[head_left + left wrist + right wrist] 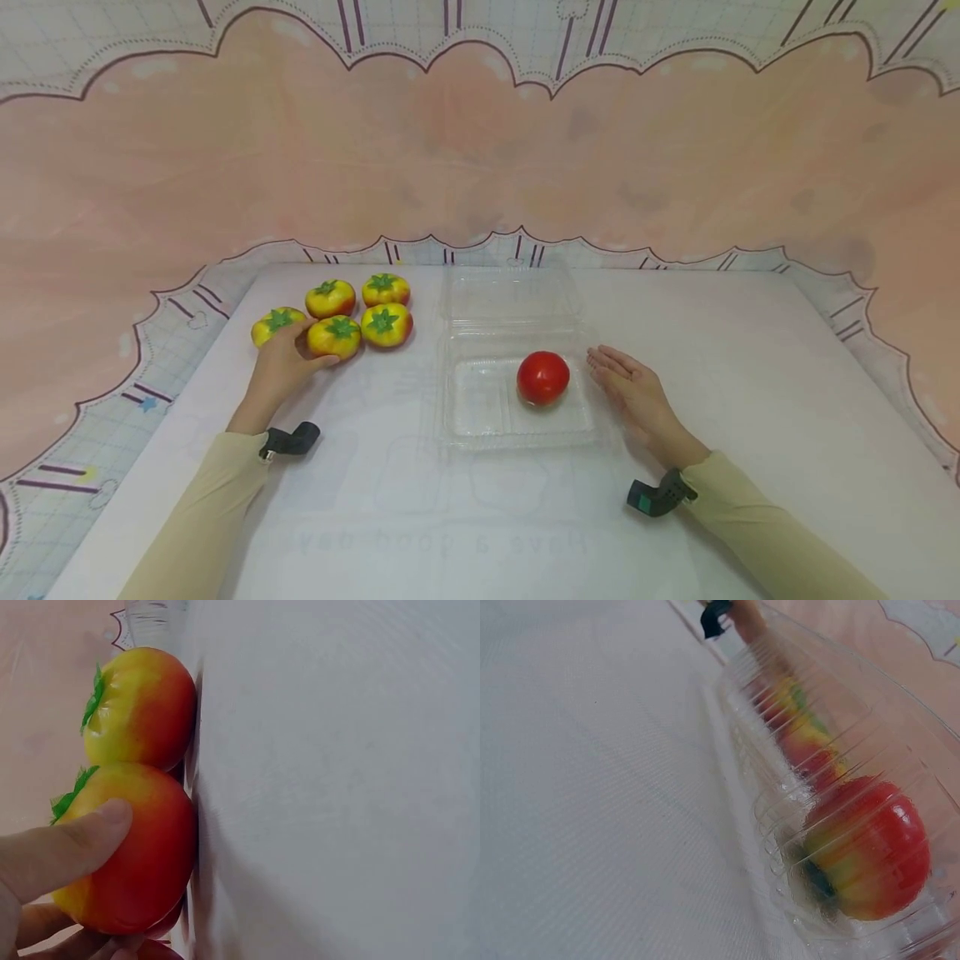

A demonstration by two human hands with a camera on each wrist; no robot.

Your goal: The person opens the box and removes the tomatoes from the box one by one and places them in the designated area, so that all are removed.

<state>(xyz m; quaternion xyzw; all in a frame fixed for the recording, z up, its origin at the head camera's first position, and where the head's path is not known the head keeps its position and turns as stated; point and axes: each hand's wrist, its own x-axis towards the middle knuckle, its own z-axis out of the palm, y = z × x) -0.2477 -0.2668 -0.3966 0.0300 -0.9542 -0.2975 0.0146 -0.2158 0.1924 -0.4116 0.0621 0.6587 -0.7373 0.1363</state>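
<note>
In the head view, my left hand [279, 367] grips a yellow-and-red tomato [334, 337] with a green star-shaped calyx. The left wrist view shows the thumb [82, 844] on the near side of this tomato and the other fingers curled beneath and behind it. Several similar tomatoes [387, 325] stand around it on the table. To the right lies a clear plastic clamshell box [480, 392], its lid [510, 293] folded back. Inside sits one tomato [543, 378], red side up, calyx downward. My right hand [636, 396], fingers straight, rests beside the box's right wall.
White cloth with faint mirrored lettering covers the table [420, 525]. Behind it hangs a peach-coloured patterned curtain [480, 167], which also borders the table's sides. Both wrists wear black camera bands [292, 439].
</note>
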